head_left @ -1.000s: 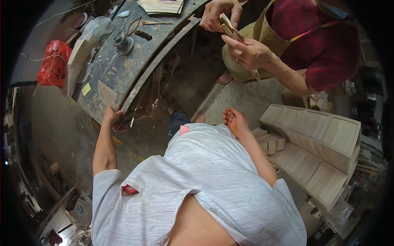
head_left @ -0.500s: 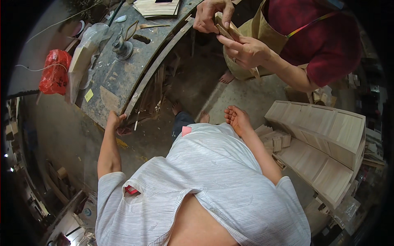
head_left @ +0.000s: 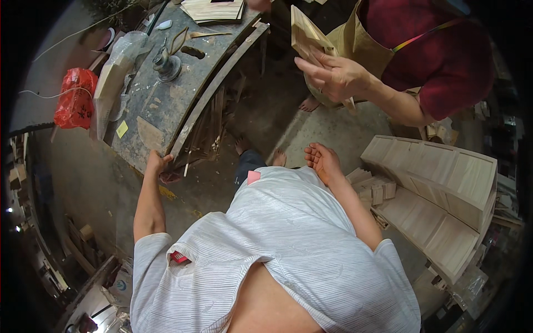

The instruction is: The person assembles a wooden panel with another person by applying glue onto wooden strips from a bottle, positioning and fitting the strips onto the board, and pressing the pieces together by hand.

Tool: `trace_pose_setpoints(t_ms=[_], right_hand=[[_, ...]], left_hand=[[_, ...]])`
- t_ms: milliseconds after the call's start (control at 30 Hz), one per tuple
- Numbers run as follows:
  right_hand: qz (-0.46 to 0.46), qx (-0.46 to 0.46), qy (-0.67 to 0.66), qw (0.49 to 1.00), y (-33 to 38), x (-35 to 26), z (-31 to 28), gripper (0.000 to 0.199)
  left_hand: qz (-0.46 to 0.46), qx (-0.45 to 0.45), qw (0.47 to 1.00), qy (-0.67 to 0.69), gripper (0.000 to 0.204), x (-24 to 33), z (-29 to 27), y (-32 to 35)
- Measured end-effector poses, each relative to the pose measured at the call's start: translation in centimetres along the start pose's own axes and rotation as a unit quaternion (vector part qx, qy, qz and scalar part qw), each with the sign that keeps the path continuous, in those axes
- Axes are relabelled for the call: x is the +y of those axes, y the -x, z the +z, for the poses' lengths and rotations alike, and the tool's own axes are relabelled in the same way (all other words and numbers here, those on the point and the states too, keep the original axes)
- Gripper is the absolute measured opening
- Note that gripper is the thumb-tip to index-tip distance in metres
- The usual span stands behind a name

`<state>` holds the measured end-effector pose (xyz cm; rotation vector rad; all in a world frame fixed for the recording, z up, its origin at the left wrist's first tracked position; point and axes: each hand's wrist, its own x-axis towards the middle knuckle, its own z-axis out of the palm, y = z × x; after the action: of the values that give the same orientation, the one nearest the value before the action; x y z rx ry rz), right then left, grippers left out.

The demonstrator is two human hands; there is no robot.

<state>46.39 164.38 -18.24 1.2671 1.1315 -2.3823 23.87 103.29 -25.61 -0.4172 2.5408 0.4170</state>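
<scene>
Fingers of left hand point(head_left: 157, 164) clasp workbench point(head_left: 145, 119) edge; right hand point(head_left: 321, 161) hangs loosely curled, empty.

red plastic bag point(head_left: 76, 98) far left | clear plastic bag point(head_left: 117, 64) on bench | yellow sticker point(head_left: 122, 129) bench top

grimy grey workbench point(head_left: 166, 94), edge gripped
</scene>
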Motion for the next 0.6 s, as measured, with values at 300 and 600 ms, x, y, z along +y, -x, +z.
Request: trace_pose_setpoints(t_ms=[300, 600], right_hand=[[-0.602, -0.077, 0.496, 0.621, 14.4, -11.2, 13.4, 0.013], [-0.629, -0.006, 0.556, 0.543, 7.7, -20.8, 18.6, 0.025]], left_hand=[[0.003, 0.013, 1.000, 0.008, 0.071, -1.1, 0.6, -0.4], [0.059, 0.035, 0.997, -0.027, 0.067, -1.6, 1.2, -1.0]])
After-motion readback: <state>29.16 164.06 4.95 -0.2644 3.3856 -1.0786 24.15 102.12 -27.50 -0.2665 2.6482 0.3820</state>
